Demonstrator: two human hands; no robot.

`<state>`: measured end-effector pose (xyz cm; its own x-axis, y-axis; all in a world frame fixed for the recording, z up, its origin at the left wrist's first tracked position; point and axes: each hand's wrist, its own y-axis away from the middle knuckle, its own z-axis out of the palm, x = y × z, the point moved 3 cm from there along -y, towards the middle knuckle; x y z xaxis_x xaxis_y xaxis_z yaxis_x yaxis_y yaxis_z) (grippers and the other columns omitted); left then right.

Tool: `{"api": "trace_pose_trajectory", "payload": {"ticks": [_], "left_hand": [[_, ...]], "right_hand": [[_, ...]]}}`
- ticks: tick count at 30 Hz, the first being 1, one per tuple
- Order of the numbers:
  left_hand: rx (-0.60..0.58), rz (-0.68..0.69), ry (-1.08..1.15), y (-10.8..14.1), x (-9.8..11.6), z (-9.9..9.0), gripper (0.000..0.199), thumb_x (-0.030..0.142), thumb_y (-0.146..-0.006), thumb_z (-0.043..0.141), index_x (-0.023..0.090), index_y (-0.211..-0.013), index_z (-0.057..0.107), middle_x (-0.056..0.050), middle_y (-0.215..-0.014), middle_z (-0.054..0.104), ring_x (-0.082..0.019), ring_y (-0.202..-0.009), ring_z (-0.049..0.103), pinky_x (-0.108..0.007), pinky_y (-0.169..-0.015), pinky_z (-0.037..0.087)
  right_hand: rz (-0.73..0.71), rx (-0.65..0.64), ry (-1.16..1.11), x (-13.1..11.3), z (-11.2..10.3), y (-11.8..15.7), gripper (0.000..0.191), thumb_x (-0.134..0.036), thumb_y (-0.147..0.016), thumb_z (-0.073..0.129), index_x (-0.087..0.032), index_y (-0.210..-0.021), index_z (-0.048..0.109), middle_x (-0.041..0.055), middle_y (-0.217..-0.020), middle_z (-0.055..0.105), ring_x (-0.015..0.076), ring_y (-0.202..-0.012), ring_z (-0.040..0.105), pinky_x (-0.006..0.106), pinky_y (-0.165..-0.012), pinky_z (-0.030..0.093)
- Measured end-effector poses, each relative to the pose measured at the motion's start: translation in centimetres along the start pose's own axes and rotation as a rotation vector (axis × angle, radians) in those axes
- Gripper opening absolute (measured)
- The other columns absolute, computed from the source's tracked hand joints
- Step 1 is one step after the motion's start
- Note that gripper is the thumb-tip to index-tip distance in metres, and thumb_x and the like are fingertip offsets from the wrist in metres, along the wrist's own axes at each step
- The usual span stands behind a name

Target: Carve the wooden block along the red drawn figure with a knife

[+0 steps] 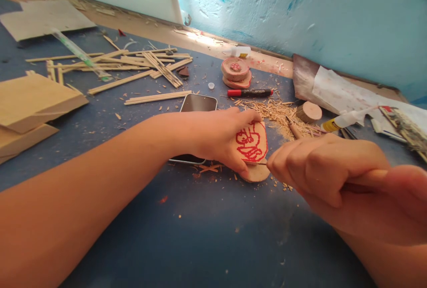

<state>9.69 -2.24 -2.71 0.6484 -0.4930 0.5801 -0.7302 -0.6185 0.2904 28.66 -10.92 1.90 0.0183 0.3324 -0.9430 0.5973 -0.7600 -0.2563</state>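
Note:
My left hand is closed around the edge of a small wood slice that bears a red line drawing. Under the slice lies another pale round wood piece, partly covered. In my right hand is a carving tool with a wooden handle, mostly hidden by the fingers. Its thin metal tip reaches the lower edge of the drawn slice. A phone with a dark screen lies beneath my left wrist.
Wood shavings, a red marker and stacked wood discs sit beyond my hands. At the right are a wood block and a glue bottle. Thin sticks and wooden blocks occupy the left.

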Motion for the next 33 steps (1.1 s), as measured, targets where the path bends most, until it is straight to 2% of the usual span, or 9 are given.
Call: {"api": "trace_pose_trajectory", "payload": {"ticks": [2,8,13,16,20,23,27,30,33], "left_hand": [[0.004,-0.007,0.013,0.0,0.0,0.0,0.117,0.075,-0.069,0.094,0.035,-0.167,0.046,-0.012,-0.166,0.068,-0.039,-0.140,0.070,-0.045,-0.114,0.057],[0.003,-0.021,0.016,0.0,-0.1,0.1,0.118,0.079,-0.068,0.091,0.037,-0.167,0.044,-0.012,-0.164,0.066,-0.039,-0.140,0.069,-0.046,-0.114,0.057],[0.022,-0.006,-0.005,0.0,0.1,0.1,0.107,0.067,-0.069,0.091,0.035,-0.162,0.048,-0.011,-0.158,0.067,-0.038,-0.134,0.071,-0.043,-0.107,0.058],[0.028,-0.012,-0.008,0.0,0.3,0.1,0.108,0.070,-0.068,0.091,0.035,-0.161,0.048,-0.011,-0.158,0.067,-0.038,-0.135,0.071,-0.042,-0.108,0.057],[0.023,-0.026,0.004,0.0,0.5,0.0,0.113,0.080,-0.066,0.089,0.033,-0.161,0.048,-0.011,-0.157,0.068,-0.040,-0.137,0.069,-0.044,-0.109,0.056],[0.010,-0.026,0.015,0.1,0.5,0.1,0.112,0.077,-0.068,0.088,0.033,-0.162,0.046,-0.012,-0.153,0.069,-0.040,-0.131,0.071,-0.044,-0.105,0.056],[0.027,-0.011,0.019,0.2,0.1,0.2,0.113,0.075,-0.070,0.089,0.034,-0.165,0.044,-0.013,-0.152,0.068,-0.039,-0.130,0.072,-0.044,-0.105,0.057],[0.017,-0.026,0.012,0.2,-0.1,0.2,0.120,0.081,-0.067,0.091,0.036,-0.168,0.042,-0.014,-0.160,0.065,-0.041,-0.136,0.070,-0.047,-0.110,0.056],[0.006,-0.041,-0.001,0.2,-0.1,0.3,0.122,0.085,-0.067,0.090,0.038,-0.169,0.041,-0.014,-0.164,0.064,-0.042,-0.140,0.068,-0.047,-0.112,0.056]], "right_hand": [[0.020,-0.007,0.009,-0.3,0.0,0.1,0.072,-0.063,-0.125,0.027,-0.020,-0.070,0.039,-0.0023,-0.058,0.036,0.0142,-0.055,0.040,0.034,-0.061,0.042],[-0.007,0.066,0.073,0.0,0.6,0.4,0.063,-0.055,-0.121,0.054,-0.021,-0.071,0.037,-0.0033,-0.055,0.036,0.0136,-0.052,0.040,0.034,-0.059,0.040],[-0.005,0.099,0.027,0.8,1.3,0.3,0.077,-0.071,-0.123,0.025,-0.024,-0.062,0.029,-0.0020,-0.051,0.030,0.0148,-0.047,0.030,0.039,-0.055,0.028],[0.007,0.032,0.044,0.5,1.1,-0.2,0.080,-0.067,-0.125,0.015,-0.020,-0.062,0.033,-0.0026,-0.051,0.031,0.0126,-0.050,0.034,0.035,-0.057,0.033],[-0.056,0.044,0.082,0.5,0.6,-0.8,0.076,-0.059,-0.127,0.025,-0.018,-0.064,0.038,-0.0032,-0.055,0.040,0.0108,-0.052,0.039,0.031,-0.057,0.037],[-0.079,0.048,0.040,1.5,0.9,-0.8,0.072,-0.054,-0.128,0.034,-0.020,-0.064,0.038,-0.0036,-0.056,0.038,0.0110,-0.051,0.039,0.032,-0.056,0.035],[-0.103,0.058,-0.007,2.1,1.2,-0.4,0.069,-0.046,-0.128,0.034,-0.020,-0.065,0.039,-0.0040,-0.057,0.036,0.0107,-0.052,0.036,0.033,-0.057,0.032],[-0.035,0.060,-0.044,1.0,0.7,0.2,0.067,-0.046,-0.128,0.029,-0.020,-0.066,0.036,-0.0037,-0.057,0.036,0.0116,-0.054,0.037,0.034,-0.058,0.034],[0.030,0.086,0.007,0.0,0.0,0.6,0.065,-0.050,-0.127,0.033,-0.020,-0.069,0.038,-0.0039,-0.060,0.039,0.0125,-0.057,0.042,0.035,-0.063,0.038]]}}
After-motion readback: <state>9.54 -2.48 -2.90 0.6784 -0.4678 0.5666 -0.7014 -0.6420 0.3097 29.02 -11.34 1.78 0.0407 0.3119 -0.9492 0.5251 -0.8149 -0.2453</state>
